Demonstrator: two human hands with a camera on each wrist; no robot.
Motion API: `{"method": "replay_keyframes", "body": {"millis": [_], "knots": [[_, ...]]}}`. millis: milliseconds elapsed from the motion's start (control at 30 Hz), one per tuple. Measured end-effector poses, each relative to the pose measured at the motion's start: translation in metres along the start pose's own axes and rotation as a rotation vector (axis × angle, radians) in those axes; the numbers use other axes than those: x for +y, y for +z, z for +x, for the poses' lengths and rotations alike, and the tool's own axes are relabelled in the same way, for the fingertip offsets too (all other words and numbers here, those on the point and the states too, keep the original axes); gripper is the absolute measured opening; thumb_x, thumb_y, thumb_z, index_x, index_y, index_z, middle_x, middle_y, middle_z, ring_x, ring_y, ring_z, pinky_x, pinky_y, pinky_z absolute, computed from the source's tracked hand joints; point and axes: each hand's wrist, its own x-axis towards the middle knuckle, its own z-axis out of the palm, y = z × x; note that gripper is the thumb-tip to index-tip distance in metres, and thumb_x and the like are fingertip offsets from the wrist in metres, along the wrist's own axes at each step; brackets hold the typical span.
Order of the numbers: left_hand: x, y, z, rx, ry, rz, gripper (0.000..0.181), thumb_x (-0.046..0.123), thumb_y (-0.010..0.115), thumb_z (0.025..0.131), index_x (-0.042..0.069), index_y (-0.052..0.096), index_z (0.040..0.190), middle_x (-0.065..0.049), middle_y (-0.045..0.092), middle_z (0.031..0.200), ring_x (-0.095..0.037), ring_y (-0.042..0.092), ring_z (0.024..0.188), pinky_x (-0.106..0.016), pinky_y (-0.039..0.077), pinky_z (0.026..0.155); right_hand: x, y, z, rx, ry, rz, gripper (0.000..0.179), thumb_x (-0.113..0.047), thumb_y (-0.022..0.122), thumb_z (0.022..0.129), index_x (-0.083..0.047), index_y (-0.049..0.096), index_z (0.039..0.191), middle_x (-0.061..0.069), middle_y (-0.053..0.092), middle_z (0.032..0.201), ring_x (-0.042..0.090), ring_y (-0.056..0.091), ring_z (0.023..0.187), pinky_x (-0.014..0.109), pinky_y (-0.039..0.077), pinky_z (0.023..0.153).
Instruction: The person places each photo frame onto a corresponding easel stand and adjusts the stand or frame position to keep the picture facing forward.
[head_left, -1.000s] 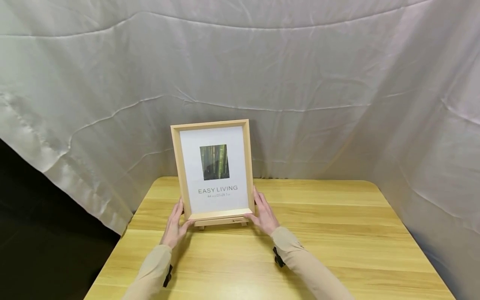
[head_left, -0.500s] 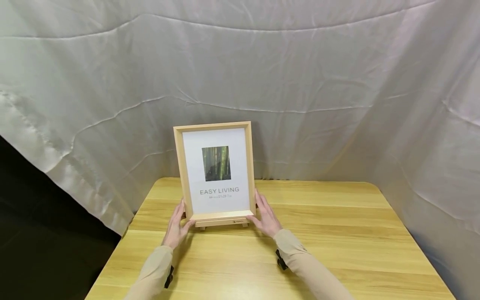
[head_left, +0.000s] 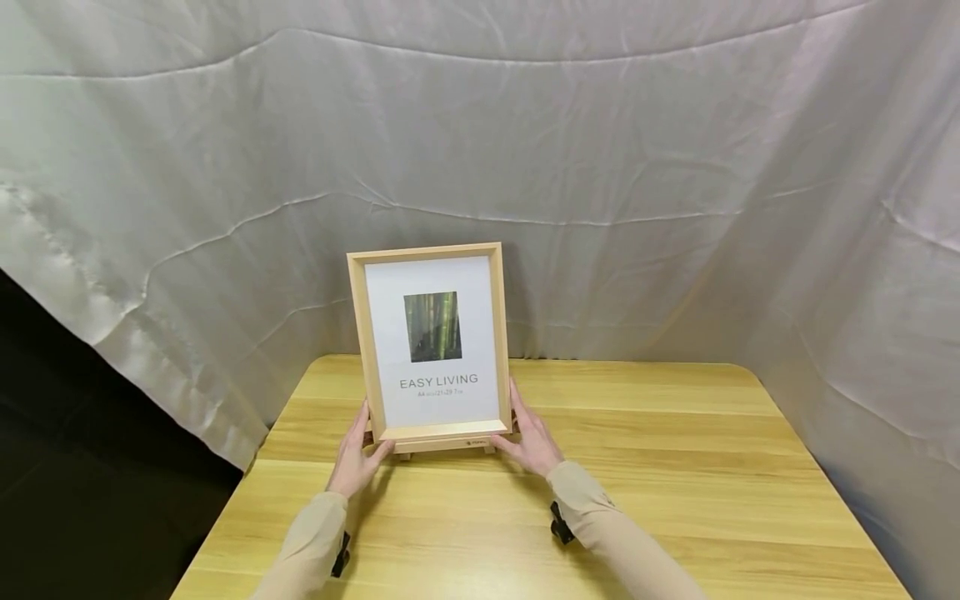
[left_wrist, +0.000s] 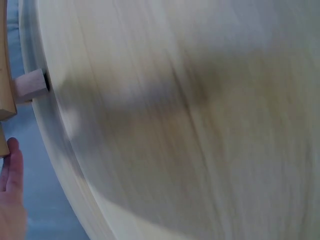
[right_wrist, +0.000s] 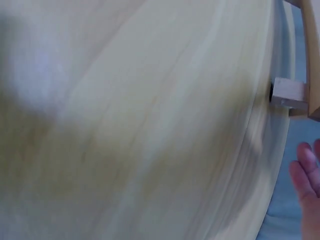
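Note:
A pale wooden picture frame (head_left: 437, 408), with a bamboo picture and "EASY LIVING" printed on white, leans back on a small wooden stand whose front ledge (head_left: 438, 446) shows beneath it. At the lower left corner is my left hand (head_left: 356, 458), straight fingers along the side and thumb by the ledge. My right hand (head_left: 534, 442) lies likewise at the lower right corner. The left wrist view shows fingers (left_wrist: 15, 170) against a wooden edge, near a foot (left_wrist: 31, 86) of the stand. In the right wrist view, fingers (right_wrist: 305, 175) are below another foot (right_wrist: 290, 92).
The wood-grain table (head_left: 675, 467) extends to the right and in front of the stand. Grey curtains (head_left: 600, 150) hang behind and at the sides. A black area (head_left: 90, 467) lies beyond the table's left edge.
The picture frame and stand shifted slightly right in view between the first two frames, along with the table and curtain. Since then they look still; the left thumb has moved slightly right along the ledge.

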Motion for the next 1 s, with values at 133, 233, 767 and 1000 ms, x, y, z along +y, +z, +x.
{"method": "replay_keyframes", "body": {"millis": [133, 233, 767, 1000], "knots": [[0.002, 0.001, -0.002, -0.017, -0.082, -0.079, 0.09, 0.003, 0.072, 0.09, -0.002, 0.015, 0.159, -0.039, 0.034, 0.153, -0.053, 0.063, 0.112, -0.05, 0.057, 0.096, -0.001, 0.003, -0.003, -0.024, 0.062, 0.061, 0.117, -0.021, 0.082, 0.084, -0.023, -0.004, 0.163, 0.021, 0.071, 0.104, 0.015, 0.061, 0.071, 0.034, 0.061, 0.074], [0.003, 0.001, -0.004, -0.023, -0.149, -0.122, 0.088, 0.007, 0.073, 0.091, -0.002, 0.017, 0.159, -0.039, 0.044, 0.145, -0.05, 0.066, 0.108, -0.047, 0.06, 0.093, -0.003, 0.004, -0.005, -0.05, 0.138, 0.159, 0.114, -0.019, 0.081, 0.086, -0.023, -0.003, 0.163, 0.017, 0.07, 0.093, 0.011, 0.059, 0.07, 0.025, 0.056, 0.064], [0.004, 0.001, -0.004, -0.061, -0.306, -0.141, 0.084, 0.015, 0.074, 0.092, -0.003, 0.024, 0.157, -0.037, 0.062, 0.127, -0.044, 0.069, 0.111, -0.046, 0.06, 0.095, -0.005, 0.012, -0.008, -0.017, 0.207, 0.332, 0.099, -0.014, 0.075, 0.09, -0.014, 0.009, 0.163, 0.031, 0.067, 0.12, 0.034, 0.071, 0.099, 0.045, 0.061, 0.089], [0.005, 0.003, -0.004, -0.046, -0.3, -0.18, 0.082, 0.009, 0.073, 0.092, -0.003, 0.025, 0.157, -0.039, 0.059, 0.131, -0.046, 0.068, 0.112, -0.042, 0.062, 0.091, -0.005, 0.011, -0.009, -0.025, 0.201, 0.353, 0.097, -0.008, 0.074, 0.09, -0.013, 0.01, 0.163, 0.031, 0.068, 0.117, 0.035, 0.071, 0.099, 0.043, 0.062, 0.087]]}}
